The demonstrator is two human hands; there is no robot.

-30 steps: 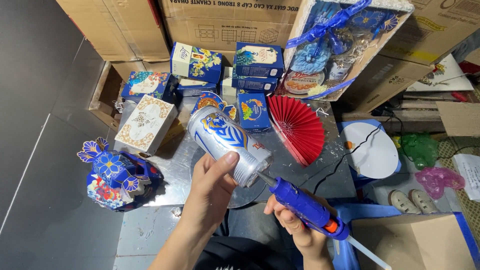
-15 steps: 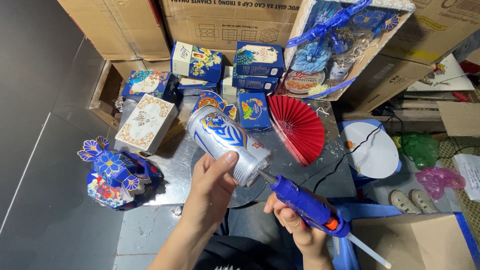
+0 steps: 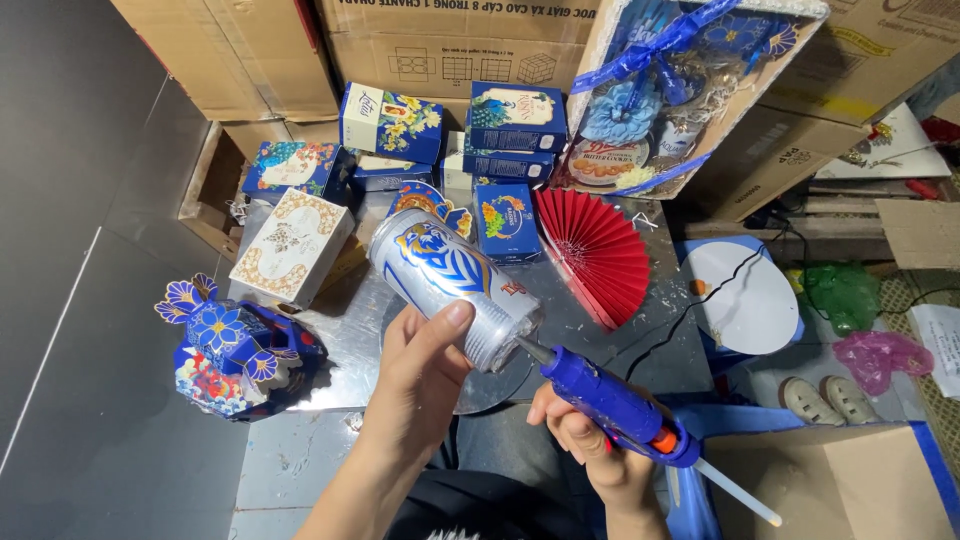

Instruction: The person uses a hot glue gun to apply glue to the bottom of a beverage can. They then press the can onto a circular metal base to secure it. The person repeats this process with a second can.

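Two hands are busy: the left hand [image 3: 425, 365] grips a tilted silver-and-blue can [image 3: 452, 285] above the desk [image 3: 345, 335], the right hand [image 3: 590, 455] clutches a blue glue gun [image 3: 612, 405], nozzle touching the can's base. Hot glue may drip onto fingers, or the can could slip.

Blue floral gift boxes [image 3: 505, 150] cluster at the counter's far edge, a cream patterned box [image 3: 290, 247] tilted at their left; brown cardboard cartons [image 3: 450, 40] stack behind, perhaps against a wall
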